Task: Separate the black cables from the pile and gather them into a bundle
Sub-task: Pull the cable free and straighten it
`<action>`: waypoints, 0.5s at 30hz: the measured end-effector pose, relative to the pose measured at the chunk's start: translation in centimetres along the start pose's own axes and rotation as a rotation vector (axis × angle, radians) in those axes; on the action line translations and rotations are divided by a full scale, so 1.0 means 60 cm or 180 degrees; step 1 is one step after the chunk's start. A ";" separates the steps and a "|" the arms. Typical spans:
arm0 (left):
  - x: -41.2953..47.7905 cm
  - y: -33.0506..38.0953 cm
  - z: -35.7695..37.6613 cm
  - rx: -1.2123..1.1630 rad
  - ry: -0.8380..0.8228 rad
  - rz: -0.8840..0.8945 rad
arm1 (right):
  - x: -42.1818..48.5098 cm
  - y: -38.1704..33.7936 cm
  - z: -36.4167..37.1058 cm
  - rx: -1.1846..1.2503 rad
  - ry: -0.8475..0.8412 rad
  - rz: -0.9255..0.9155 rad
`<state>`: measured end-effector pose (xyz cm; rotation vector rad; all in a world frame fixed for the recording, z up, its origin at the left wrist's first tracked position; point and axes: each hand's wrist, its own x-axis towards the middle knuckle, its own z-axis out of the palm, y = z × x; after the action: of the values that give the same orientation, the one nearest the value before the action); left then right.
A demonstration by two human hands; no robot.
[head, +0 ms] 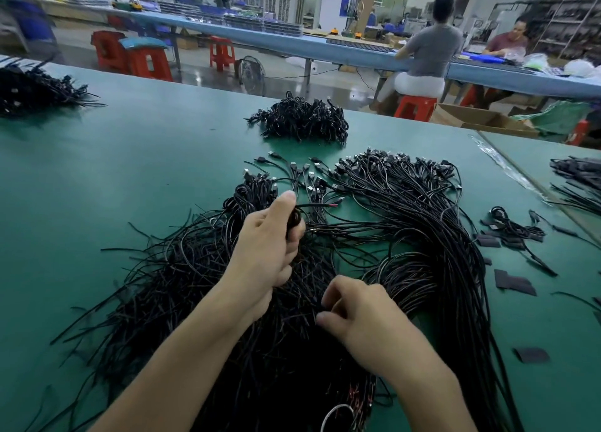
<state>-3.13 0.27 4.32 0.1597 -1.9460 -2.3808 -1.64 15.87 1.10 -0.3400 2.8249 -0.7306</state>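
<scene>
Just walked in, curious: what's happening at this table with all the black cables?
A person is sorting cables on the green table. The left hand grips a small bunch above the loose pile; the right hand, curled, digs into the pile, though whether it holds a strand is unclear. Another heap sits farther back.

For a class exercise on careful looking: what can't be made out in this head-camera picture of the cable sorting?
Head view:
Size of the bundle in the left hand: fingers cover it.
Whether the right hand pinches anything: its curled fingers hide it.
Near end of the pile: cut by the bottom edge.
</scene>
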 end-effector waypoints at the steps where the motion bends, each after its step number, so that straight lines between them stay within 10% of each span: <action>1: 0.001 0.000 0.000 -0.0029 0.0065 0.0030 | 0.001 -0.002 0.006 -0.0060 0.0005 -0.0008; 15: 0.000 0.000 -0.008 -0.0158 -0.0271 0.0108 | -0.031 -0.006 -0.069 0.0449 0.0823 0.0013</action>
<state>-3.06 -0.18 4.21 0.0228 -1.9059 -2.4499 -0.82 17.90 5.07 -0.2310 2.9866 -1.0352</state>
